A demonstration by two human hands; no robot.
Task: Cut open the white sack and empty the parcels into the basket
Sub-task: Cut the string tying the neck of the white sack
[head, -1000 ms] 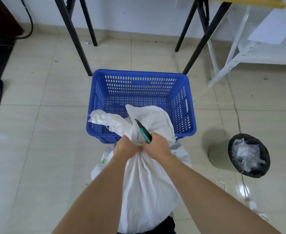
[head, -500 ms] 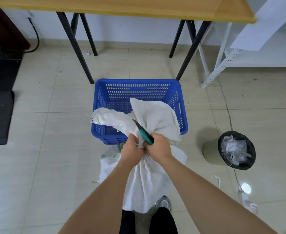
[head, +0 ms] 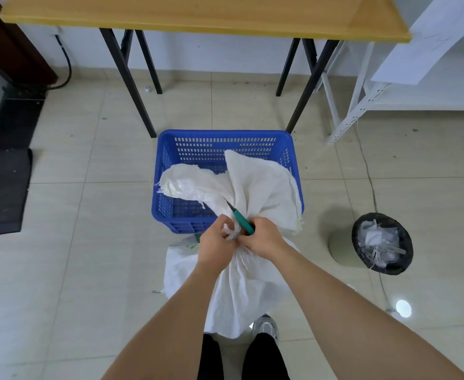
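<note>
A white sack (head: 242,286) stands on the tiled floor (head: 88,242) just before the person's feet, its neck gathered and its loose top flopped forward over the near rim of the blue basket (head: 170,204). The basket sits beyond the sack, under a wooden table (head: 198,15). To the right, well apart, is a bin (head: 381,242) lined in black and holding white scraps.

Both forearms reach forward and down, and the hands meet at the sack's neck. The left hand (head: 215,241) has its fingers curled tight round the bunched cloth. The right hand (head: 263,239), touching the left, grips a green-handled knife (head: 239,215), fingers wrapped round the handle; the blade points up and away to the left, lying against the sack top just above the gathered neck.
</note>
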